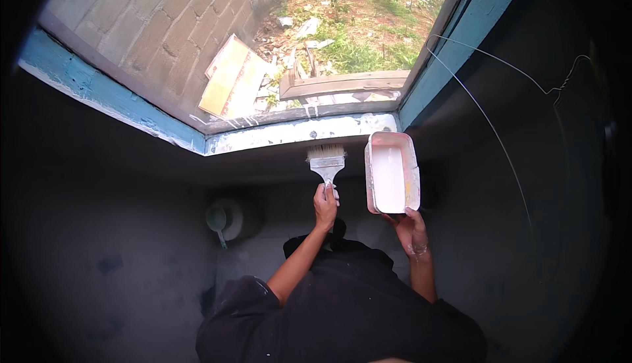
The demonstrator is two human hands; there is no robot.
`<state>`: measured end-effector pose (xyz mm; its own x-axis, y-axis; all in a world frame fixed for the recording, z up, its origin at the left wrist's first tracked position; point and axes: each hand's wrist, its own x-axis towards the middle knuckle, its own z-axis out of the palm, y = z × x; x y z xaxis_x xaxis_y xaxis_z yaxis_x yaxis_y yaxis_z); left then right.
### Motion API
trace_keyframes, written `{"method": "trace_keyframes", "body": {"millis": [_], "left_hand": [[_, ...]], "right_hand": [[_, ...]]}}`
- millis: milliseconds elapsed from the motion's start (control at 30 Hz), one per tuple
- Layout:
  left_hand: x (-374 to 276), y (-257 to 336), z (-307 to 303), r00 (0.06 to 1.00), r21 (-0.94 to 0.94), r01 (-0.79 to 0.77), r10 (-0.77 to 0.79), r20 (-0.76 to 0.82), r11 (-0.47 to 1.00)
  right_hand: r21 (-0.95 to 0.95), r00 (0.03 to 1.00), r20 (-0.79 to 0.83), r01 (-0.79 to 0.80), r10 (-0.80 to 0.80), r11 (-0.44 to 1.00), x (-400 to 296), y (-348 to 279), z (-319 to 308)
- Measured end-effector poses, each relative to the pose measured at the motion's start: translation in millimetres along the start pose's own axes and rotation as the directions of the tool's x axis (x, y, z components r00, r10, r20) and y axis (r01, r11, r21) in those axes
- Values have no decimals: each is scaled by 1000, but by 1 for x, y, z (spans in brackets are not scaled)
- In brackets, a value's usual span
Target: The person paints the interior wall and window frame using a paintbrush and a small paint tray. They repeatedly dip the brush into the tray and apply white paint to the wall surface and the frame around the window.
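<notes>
My left hand (326, 206) grips the handle of a wide paintbrush (327, 163), its bristles pointing away from me, just below the window sill. My right hand (410, 229) holds a rectangular plastic tub (415, 180) from beneath its near end, with the thumb at the rim. White paint (388, 175) lies inside the tub, and pale smears mark my right wrist. Beyond brush and tub runs the window sill (291, 132), coated white with some dark spots. Whether the bristles touch the wall under the sill cannot be told.
Blue window frame (444, 86) sides rise left and right of the opening. A bent wire (493, 126) hangs at the right. Low on the left are a green dipper (216, 218) and a round container (235, 218). Outside stand a block wall (168, 22), a leaning board (234, 79) and a wooden frame (345, 84).
</notes>
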<state>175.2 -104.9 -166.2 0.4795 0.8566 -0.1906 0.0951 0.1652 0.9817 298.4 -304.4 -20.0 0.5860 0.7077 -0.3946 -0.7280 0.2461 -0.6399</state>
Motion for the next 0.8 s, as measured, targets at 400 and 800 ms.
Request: {"method": "trace_keyframes", "body": {"millis": [400,800], "left_hand": [[46,-157,-13,962,249,270,-249,-113,930],[-33,71,22,996,-217,86,-85,11,972]], "right_hand": [[34,999,10,52,-52,998,-16,1,6],[-67,991,-78,101,-106,993,-26,2,-12]]}}
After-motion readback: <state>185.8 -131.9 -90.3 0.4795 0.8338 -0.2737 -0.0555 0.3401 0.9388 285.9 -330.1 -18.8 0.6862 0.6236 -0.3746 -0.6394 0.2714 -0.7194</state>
